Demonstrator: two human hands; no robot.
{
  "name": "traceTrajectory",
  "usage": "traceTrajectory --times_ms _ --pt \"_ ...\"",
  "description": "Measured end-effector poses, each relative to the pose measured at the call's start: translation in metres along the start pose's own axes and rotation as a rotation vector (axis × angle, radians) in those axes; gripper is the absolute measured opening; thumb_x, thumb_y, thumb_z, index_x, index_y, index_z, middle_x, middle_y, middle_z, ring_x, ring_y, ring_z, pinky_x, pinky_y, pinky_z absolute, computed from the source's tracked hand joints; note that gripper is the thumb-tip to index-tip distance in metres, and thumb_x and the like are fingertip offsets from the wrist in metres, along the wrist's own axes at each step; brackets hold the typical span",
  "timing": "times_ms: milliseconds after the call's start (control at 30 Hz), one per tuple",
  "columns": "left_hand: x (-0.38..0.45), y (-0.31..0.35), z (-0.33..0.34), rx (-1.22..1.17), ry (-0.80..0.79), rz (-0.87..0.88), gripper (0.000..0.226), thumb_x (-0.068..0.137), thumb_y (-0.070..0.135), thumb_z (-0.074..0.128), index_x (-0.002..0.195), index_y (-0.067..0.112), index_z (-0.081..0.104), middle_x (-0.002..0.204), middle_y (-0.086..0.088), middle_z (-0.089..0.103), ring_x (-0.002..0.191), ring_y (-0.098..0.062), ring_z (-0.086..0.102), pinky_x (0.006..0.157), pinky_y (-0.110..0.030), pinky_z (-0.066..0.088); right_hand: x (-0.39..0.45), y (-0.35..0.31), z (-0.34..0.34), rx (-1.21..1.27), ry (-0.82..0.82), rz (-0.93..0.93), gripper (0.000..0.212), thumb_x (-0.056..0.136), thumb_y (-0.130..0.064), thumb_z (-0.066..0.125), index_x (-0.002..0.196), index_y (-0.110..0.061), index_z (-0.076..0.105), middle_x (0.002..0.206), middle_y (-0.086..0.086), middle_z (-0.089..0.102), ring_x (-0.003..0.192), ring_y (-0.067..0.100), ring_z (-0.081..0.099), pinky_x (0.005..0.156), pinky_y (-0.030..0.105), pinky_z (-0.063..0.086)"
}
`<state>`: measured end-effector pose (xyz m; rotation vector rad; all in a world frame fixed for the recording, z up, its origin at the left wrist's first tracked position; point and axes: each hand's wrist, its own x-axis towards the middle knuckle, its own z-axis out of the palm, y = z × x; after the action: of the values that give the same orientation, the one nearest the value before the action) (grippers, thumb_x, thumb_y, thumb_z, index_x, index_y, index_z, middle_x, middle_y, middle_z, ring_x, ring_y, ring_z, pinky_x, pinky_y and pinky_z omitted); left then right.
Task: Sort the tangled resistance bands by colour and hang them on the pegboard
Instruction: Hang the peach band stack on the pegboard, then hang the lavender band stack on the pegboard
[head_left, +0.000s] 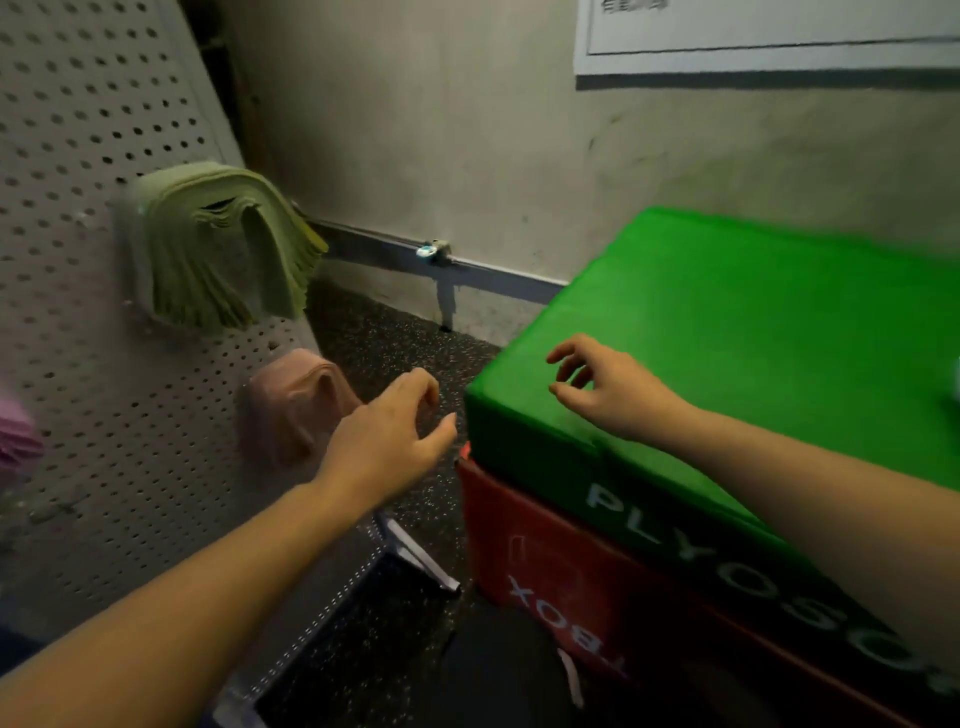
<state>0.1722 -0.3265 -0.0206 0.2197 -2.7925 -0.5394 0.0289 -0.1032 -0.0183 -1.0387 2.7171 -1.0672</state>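
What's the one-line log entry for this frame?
left hand: empty, near peach bands | right hand: empty, over green box | green bands: hung on pegboard

Gym or fitness studio, storage corner. Stacked soft plyo boxes at right: green box (753, 332) on top, red box (561, 561) under it, white lettering "PLYOSO..." on the green side and "BOX" upside down on the red. Black speckled rubber floor (395, 343), typical gym matting. Grey metal pegboard (78, 130) at left, carrying bundles of resistance bands: green bands (218, 244), pink bands (296, 400), a brighter pink bundle (15, 441) at the frame edge. Bare concrete-look wall (441, 130) behind, with a framed notice (769, 36), text unreadable.
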Motion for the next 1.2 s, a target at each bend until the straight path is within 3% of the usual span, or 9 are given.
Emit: traceTrajectory --times_ms 133,267,433,533,633,733,867,1000,1200 --pt "0.03 0.082 0.039 -0.141 -0.24 0.227 0.025 0.091 0.041 0.064 0.108 0.035 0.048 0.093 0.012 0.055 0.068 -0.01 0.056 0.068 -0.037 0.049 -0.07 0.044 -0.08 -0.093 0.131 0.116 0.017 0.091 -0.019 0.066 0.107 -0.019 0.066 0.086 -0.012 0.06 0.079 0.019 0.061 0.074 0.028 0.046" --pt "0.05 0.175 0.08 -0.176 -0.397 0.46 0.028 0.092 0.034 0.065 0.117 0.029 0.053 0.102 0.008 0.055 0.069 -0.013 0.056 0.068 -0.03 0.044 -0.145 0.098 -0.154 -0.184 0.224 0.301 0.014 0.092 -0.021 0.064 0.105 -0.02 0.069 0.091 -0.006 0.064 0.082 0.019 0.062 0.078 0.031 0.05" --pt "0.069 0.278 0.122 -0.142 -0.521 0.682 0.025 0.095 0.029 0.063 0.119 0.023 0.058 0.113 0.002 0.058 0.086 -0.018 0.062 0.08 -0.029 0.048 -0.223 0.159 -0.221 -0.164 0.408 0.6 0.011 0.091 -0.023 0.064 0.099 -0.016 0.068 0.094 0.004 0.069 0.081 0.02 0.061 0.067 0.028 0.042" --pt "0.086 0.328 0.145 -0.058 -0.562 0.804 0.027 0.096 0.024 0.06 0.123 0.021 0.057 0.124 0.0 0.056 0.094 -0.016 0.06 0.08 -0.022 0.04 -0.253 0.186 -0.235 -0.206 0.318 0.842 0.034 0.092 -0.046 0.062 0.091 -0.012 0.068 0.093 0.01 0.071 0.082 0.025 0.063 0.072 0.032 0.047" --pt "0.107 0.377 0.164 0.038 -0.599 0.927 0.033 0.098 0.02 0.057 0.131 0.022 0.053 0.136 -0.002 0.051 0.111 -0.02 0.059 0.089 -0.024 0.04 -0.272 0.202 -0.228 -0.185 0.149 1.0 0.068 0.091 -0.067 0.048 0.103 -0.005 0.072 0.107 0.017 0.069 0.098 0.03 0.065 0.086 0.034 0.05" --pt "0.127 0.421 0.173 0.165 -0.62 1.065 0.046 0.097 0.016 0.059 0.141 0.022 0.045 0.148 -0.001 0.043 0.128 -0.023 0.049 0.101 -0.032 0.039 -0.272 0.21 -0.219 -0.164 0.182 1.0 0.075 0.085 -0.076 0.046 0.099 -0.008 0.074 0.093 0.012 0.069 0.085 0.027 0.065 0.079 0.032 0.051" --pt "0.15 0.464 0.187 0.41 -0.719 1.222 0.067 0.091 0.014 0.068 0.15 0.018 0.035 0.155 -0.007 0.035 0.14 -0.025 0.036 0.114 -0.04 0.033 -0.265 0.214 -0.21 -0.172 0.21 0.985 0.057 0.085 -0.072 0.051 0.08 -0.018 0.068 0.081 0.003 0.068 0.075 0.022 0.063 0.071 0.03 0.052" --pt "0.156 0.491 0.203 0.591 -0.768 1.256 0.085 0.081 -0.01 0.048 0.155 0.027 0.026 0.16 -0.004 0.029 0.145 -0.028 0.03 0.113 -0.051 0.034 -0.26 0.21 -0.202 -0.14 0.18 0.97 0.049 0.084 -0.067 0.056 0.074 -0.019 0.064 0.074 0.0 0.065 0.072 0.023 0.064 0.059 0.03 0.043" --pt "0.165 0.495 0.235 0.765 -0.865 1.311 0.08 0.083 0.011 0.053 0.155 0.031 0.023 0.158 -0.003 0.034 0.14 -0.027 0.04 0.11 -0.049 0.038 -0.249 0.2 -0.189 -0.127 0.224 0.959 0.042 0.082 -0.063 0.06 0.074 -0.022 0.058 0.073 -0.005 0.061 0.07 0.02 0.06 0.052 0.027 0.034"
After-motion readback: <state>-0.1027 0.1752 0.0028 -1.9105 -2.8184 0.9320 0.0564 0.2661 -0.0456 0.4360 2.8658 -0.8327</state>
